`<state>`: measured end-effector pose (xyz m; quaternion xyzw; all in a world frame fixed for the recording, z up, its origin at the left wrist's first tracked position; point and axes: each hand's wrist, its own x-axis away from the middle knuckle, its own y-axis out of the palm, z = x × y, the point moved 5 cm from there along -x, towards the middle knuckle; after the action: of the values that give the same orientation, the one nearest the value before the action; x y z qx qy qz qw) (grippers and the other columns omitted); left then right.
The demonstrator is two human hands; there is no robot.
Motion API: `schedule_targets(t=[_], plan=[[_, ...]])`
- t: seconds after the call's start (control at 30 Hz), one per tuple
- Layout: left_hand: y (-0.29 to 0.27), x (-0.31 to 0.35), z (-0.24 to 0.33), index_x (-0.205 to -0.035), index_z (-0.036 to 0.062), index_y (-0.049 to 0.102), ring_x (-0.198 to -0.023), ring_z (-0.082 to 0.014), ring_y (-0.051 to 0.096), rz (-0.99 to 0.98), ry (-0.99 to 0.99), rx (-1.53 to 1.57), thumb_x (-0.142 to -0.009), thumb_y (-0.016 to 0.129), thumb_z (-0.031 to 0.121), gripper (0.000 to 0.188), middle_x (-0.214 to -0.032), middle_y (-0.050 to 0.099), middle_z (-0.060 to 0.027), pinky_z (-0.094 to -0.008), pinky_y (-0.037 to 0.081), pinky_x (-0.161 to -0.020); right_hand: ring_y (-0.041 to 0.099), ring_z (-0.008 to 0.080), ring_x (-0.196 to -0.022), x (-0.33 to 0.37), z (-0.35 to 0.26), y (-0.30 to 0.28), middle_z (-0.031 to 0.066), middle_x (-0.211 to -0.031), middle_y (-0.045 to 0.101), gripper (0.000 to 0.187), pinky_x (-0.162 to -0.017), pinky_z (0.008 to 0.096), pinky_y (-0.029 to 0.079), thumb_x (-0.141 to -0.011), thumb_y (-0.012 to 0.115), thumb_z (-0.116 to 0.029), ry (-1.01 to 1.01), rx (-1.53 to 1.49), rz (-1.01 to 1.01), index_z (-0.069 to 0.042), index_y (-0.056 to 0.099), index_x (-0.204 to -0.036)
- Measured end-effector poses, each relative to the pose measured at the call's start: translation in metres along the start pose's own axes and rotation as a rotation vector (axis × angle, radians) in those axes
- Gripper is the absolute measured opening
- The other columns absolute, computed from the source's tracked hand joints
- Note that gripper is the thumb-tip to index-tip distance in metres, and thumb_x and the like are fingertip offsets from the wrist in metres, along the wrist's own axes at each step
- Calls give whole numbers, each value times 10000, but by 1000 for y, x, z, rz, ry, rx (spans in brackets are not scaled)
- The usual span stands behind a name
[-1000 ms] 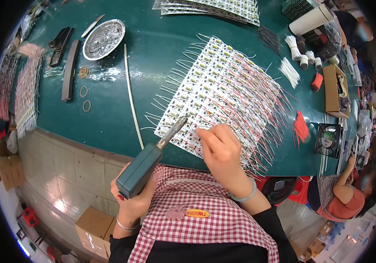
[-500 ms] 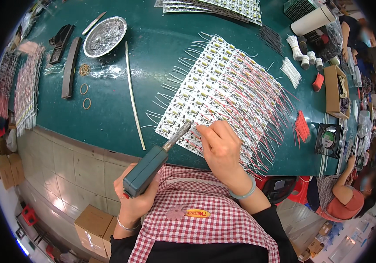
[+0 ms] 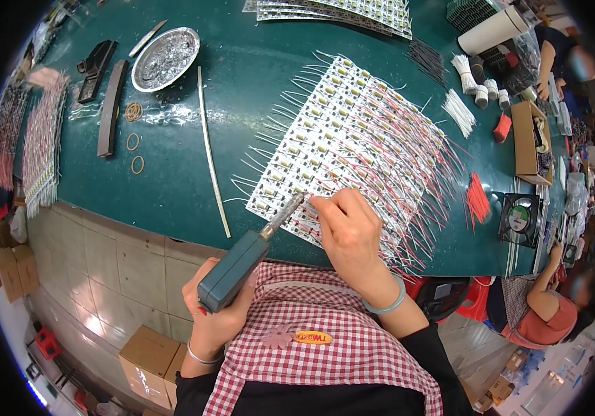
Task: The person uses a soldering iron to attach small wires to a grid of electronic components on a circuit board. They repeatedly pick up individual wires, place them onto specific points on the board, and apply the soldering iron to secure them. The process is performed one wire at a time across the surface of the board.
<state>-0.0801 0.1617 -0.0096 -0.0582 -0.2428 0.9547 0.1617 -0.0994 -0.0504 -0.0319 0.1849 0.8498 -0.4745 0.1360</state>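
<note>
My left hand is wrapped round the dark green soldering gun, whose metal barrel points up and to the right. Its tip rests at the near part of a white circuit board panel, which lies tilted on the table. Just right of that tip my right hand is closed in a pinch on a thin wire, mostly hidden by the fingers. Rows of small components cover the panel. White wires stick out along its left edge, and many red and white wires spread over its right side.
On the green table are a metal bowl of scraps, rubber bands, a long pale strip and wired panels at the far left. To the right lie red wires, white wire bundles, a cardboard box and a fan. Two people sit beyond.
The soldering gun and both hands have shifted very slightly, with the tip still at the same part of the panel. The person at the far right has moved a little.
</note>
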Motion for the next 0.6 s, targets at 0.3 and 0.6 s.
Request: schedule_targets(t=[0.3, 0.6], plan=[[-10, 12, -9, -920, -57, 685, -682, -180, 645, 42, -105, 39, -734, 736, -20, 196, -839, 661, -123, -271, 511, -624, 541, 232, -638, -1, -2, -1, 73, -701, 497, 205, -542, 357, 438, -710, 717, 67, 7, 7, 1, -38, 692, -885], [-3, 8, -3, -912, -63, 672, -683, -136, 621, 49, -37, 66, -730, 732, -57, 191, -846, 662, -107, -255, 485, -602, 546, 229, -637, 1, -2, 0, 71, -698, 493, 214, -538, 353, 441, -702, 713, 70, 3, 14, 17, -44, 691, -882]])
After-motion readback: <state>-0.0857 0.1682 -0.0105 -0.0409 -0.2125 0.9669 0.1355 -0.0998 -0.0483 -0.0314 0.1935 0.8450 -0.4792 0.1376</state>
